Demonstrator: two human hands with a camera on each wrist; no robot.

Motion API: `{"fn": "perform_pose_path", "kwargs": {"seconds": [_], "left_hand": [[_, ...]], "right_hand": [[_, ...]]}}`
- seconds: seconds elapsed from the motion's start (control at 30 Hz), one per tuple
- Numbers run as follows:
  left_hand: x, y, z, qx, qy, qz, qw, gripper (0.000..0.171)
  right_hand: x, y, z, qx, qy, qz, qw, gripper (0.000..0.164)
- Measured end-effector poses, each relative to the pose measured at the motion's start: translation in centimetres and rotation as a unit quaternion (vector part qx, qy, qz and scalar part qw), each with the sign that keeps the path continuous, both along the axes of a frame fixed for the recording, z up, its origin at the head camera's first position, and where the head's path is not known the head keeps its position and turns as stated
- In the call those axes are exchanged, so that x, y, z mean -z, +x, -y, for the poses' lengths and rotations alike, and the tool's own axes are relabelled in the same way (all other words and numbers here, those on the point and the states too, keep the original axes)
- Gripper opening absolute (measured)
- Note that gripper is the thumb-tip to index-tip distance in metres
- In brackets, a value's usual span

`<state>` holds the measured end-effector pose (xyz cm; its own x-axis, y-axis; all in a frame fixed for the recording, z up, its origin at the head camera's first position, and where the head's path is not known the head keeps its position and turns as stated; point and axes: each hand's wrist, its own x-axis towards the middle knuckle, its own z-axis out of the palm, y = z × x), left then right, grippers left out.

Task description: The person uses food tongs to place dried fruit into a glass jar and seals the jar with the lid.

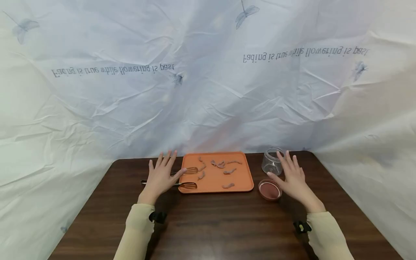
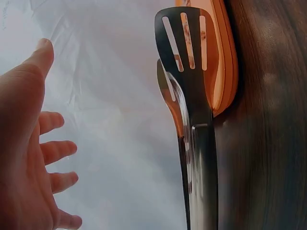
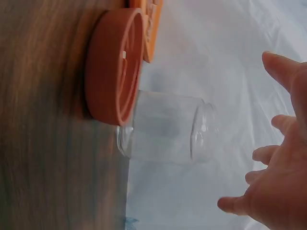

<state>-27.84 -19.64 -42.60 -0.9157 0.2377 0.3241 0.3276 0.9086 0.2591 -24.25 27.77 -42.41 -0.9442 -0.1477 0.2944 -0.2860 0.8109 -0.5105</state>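
Left arm [image 1: 136,231] and right arm [image 1: 328,233] stretched forward, well apart, both slanting inward, pale sleeves [image 1: 140,218] reaching to the wrists [image 1: 147,198]. Left hand [image 1: 160,177] with its back to the head view, fingers [image 1: 166,158] spread and nearly straight, thumb [image 1: 180,174] out to the inner side. Right hand [image 1: 292,180] much the same, fanned forward and somewhat inward, thumb likewise inward; fingertips [image 3: 229,204] apart from one another in its wrist view.
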Motion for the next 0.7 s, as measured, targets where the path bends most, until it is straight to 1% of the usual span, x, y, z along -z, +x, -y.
{"fn": "perform_pose_path", "kwargs": {"seconds": [0.13, 0.2, 0.27, 0.37, 0.47, 0.57, 0.7], "left_hand": [[-0.1, 0.4, 0.8, 0.007, 0.011, 0.000, 0.9999, 0.087], [-0.3, 0.7, 1.5, 0.012, 0.016, 0.006, 0.9998, 0.087], [-0.5, 1.1, 2.4, 0.010, 0.018, 0.011, 0.9997, 0.088], [-0.9, 1.4, 3.8, 0.015, 0.016, 0.019, 0.9996, 0.089], [-1.0, 1.4, 5.0, 0.031, 0.009, 0.022, 0.9992, 0.088], [-0.6, 1.3, 6.0, 0.048, 0.002, 0.036, 0.9982, 0.087], [0.2, 1.0, 7.1, 0.056, 0.003, 0.063, 0.9964, 0.087]], "right_hand": [[-0.8, 0.1, -1.0, 0.001, -0.039, -0.041, 0.998, 0.090], [-1.2, 0.5, -1.7, 0.012, -0.071, -0.045, 0.996, 0.091], [-1.5, 0.8, -2.4, 0.026, -0.098, -0.045, 0.994, 0.092], [-1.6, 1.2, -3.7, 0.051, -0.111, -0.022, 0.992, 0.092], [-1.5, 1.4, -5.2, 0.065, -0.104, -0.005, 0.992, 0.092], [-1.2, 1.3, -6.6, 0.061, -0.100, 0.014, 0.993, 0.092], [-0.9, 1.2, -7.8, 0.054, -0.119, 0.054, 0.990, 0.093]]}}
